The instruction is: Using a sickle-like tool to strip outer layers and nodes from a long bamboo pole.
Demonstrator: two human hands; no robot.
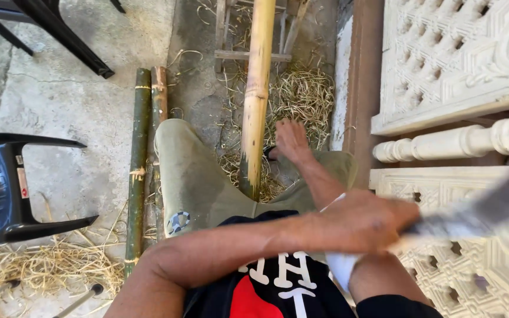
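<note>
Both hands, left hand (354,221) and right hand (349,262), clenched together around the long grey blade (478,206), raised right. The tall yellow bamboo pole (256,94) stands upright between the knees: stiff, smooth, probably slippery, best gripped near a node.

Both hands are gripping a long blade (478,209), the left hand (357,221) lying over the right hand (349,262). A yellow bamboo pole (257,94) is leaning between the knees, with two green poles (139,159) lying beside it on the concrete.
</note>
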